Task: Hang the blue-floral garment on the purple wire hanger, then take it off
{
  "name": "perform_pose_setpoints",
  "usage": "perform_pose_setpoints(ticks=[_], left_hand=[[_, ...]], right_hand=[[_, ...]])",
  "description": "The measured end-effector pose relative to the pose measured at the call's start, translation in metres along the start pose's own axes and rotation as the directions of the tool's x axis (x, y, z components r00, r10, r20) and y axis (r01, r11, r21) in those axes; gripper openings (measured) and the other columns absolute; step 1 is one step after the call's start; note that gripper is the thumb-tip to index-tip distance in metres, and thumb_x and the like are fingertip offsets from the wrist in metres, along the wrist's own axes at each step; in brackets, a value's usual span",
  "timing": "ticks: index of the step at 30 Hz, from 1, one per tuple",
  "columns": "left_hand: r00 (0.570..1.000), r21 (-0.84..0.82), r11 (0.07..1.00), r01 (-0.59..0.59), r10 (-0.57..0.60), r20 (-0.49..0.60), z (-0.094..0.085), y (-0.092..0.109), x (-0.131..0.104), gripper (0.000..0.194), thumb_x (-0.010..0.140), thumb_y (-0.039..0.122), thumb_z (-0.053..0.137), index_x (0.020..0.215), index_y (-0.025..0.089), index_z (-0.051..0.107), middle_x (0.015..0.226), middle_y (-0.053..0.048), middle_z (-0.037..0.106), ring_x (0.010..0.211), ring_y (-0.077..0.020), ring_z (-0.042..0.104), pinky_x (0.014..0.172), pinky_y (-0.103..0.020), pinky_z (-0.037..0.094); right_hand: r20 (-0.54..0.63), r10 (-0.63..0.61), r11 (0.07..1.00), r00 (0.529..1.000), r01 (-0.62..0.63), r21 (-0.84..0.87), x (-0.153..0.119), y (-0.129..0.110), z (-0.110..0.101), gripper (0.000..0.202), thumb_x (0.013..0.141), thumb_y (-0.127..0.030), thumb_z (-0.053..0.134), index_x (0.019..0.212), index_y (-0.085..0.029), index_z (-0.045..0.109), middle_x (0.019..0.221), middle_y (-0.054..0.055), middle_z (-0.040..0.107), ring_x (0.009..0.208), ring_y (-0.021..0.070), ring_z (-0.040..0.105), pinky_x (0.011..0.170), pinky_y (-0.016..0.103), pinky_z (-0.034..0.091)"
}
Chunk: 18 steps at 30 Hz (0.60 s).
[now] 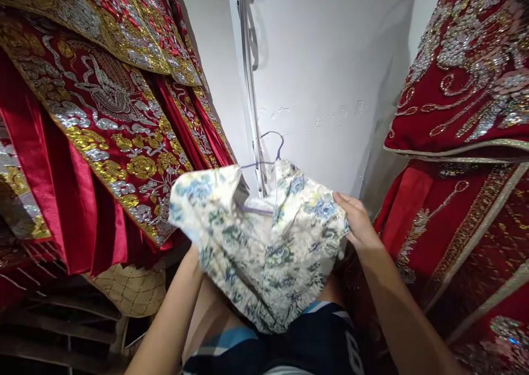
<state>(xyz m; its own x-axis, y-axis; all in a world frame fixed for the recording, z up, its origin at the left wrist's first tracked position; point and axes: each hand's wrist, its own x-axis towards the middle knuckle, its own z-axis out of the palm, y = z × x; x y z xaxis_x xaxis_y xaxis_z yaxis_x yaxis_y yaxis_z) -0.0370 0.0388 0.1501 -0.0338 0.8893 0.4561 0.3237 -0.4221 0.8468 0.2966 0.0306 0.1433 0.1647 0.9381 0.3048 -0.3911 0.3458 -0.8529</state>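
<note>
A short floral top, cream with blue and green flowers, hangs on a purple hanger in front of me, its hook uppermost. With its thumb on the front of the sleeve at the right, my right hand is closed on the fabric. My left forearm runs up to the other sleeve, where the cloth covers my left hand and its fingers. The hanger's hook is close to a metal rail on the wall; whether the two touch I cannot tell.
Red garments with gold and silver embroidery hang at the left. More red beaded garments hang close at the right. A white wall is straight ahead. A woven straw-coloured item and wooden slats are at the lower left.
</note>
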Motion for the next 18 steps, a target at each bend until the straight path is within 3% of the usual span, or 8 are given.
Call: perform_pose_setpoints(ticks=[2,4,6,8,11,14,18], left_hand=[[0.996,-0.099,0.991,0.091,-0.092,-0.009,-0.006,-0.016,-0.013,0.087,0.089,0.079,0.005,0.127,0.025,0.062,0.118,-0.014,0.071,0.122,-0.0339,0.062,0.096,-0.057,0.053],[0.973,-0.246,0.944,0.221,-0.23,-0.008,-0.005,-0.035,-0.034,0.086,0.088,0.081,0.011,0.126,0.024,0.063,0.126,-0.013,0.069,0.134,-0.0358,0.052,0.106,-0.059,0.046],[0.928,-0.362,0.875,0.322,-0.367,-0.062,0.005,-0.056,-0.059,0.072,0.086,0.079,0.036,0.126,0.025,0.063,0.135,-0.011,0.065,0.143,-0.0363,0.042,0.115,-0.058,0.038],[0.887,-0.431,0.82,0.377,-0.453,-0.086,0.021,-0.078,-0.084,0.06,0.08,0.062,0.065,0.129,0.027,0.061,0.14,-0.008,0.062,0.146,-0.034,0.038,0.12,-0.052,0.034],[0.812,-0.535,0.725,0.434,-0.572,-0.116,0.045,-0.099,-0.112,0.057,0.077,0.041,0.077,0.128,0.023,0.061,0.135,-0.011,0.064,0.143,-0.0318,0.044,0.121,-0.048,0.033],[0.778,-0.619,0.647,0.444,-0.622,-0.092,0.059,-0.102,-0.125,0.052,0.079,0.032,0.077,0.126,0.017,0.061,0.133,-0.013,0.066,0.136,-0.0306,0.052,0.12,-0.046,0.034],[0.809,-0.621,0.657,0.427,-0.585,-0.062,0.061,-0.091,-0.128,0.053,0.077,0.031,0.08,0.125,0.016,0.063,0.131,-0.013,0.067,0.134,-0.0313,0.054,0.118,-0.045,0.036]], right_hand=[[-0.02,-0.047,0.999,0.999,0.047,0.024,0.016,-0.006,0.007,0.034,0.065,-0.048,0.086,0.077,-0.019,0.073,0.074,0.006,0.075,0.077,0.0273,0.073,0.069,0.036,0.058],[-0.008,-0.06,0.998,0.998,0.06,0.032,0.029,-0.007,0.017,0.036,0.063,-0.05,0.087,0.074,-0.019,0.073,0.073,0.006,0.074,0.079,0.0282,0.073,0.07,0.037,0.058],[0.017,-0.05,0.999,0.999,0.05,0.008,0.034,-0.002,0.026,0.038,0.062,-0.052,0.087,0.072,-0.019,0.072,0.071,0.007,0.074,0.08,0.0287,0.073,0.07,0.037,0.058],[0.028,-0.05,0.998,0.998,0.051,-0.044,0.032,0.005,0.029,0.04,0.063,-0.056,0.085,0.072,-0.019,0.071,0.071,0.006,0.073,0.083,0.0284,0.072,0.071,0.036,0.058],[-0.015,-0.096,0.989,0.995,0.093,-0.118,0.024,0.02,0.019,0.042,0.068,-0.06,0.081,0.075,-0.02,0.072,0.074,0.005,0.073,0.091,0.0272,0.071,0.076,0.034,0.057],[-0.13,-0.173,0.977,0.976,0.154,-0.146,0.017,0.035,0.0,0.042,0.07,-0.061,0.08,0.078,-0.02,0.072,0.081,0.004,0.074,0.103,0.0253,0.068,0.089,0.033,0.054],[-0.329,-0.155,0.988,0.931,0.147,-0.047,0.01,0.055,-0.018,0.048,0.063,-0.06,0.083,0.083,-0.018,0.072,0.087,0.004,0.074,0.105,0.0247,0.067,0.092,0.034,0.053]])
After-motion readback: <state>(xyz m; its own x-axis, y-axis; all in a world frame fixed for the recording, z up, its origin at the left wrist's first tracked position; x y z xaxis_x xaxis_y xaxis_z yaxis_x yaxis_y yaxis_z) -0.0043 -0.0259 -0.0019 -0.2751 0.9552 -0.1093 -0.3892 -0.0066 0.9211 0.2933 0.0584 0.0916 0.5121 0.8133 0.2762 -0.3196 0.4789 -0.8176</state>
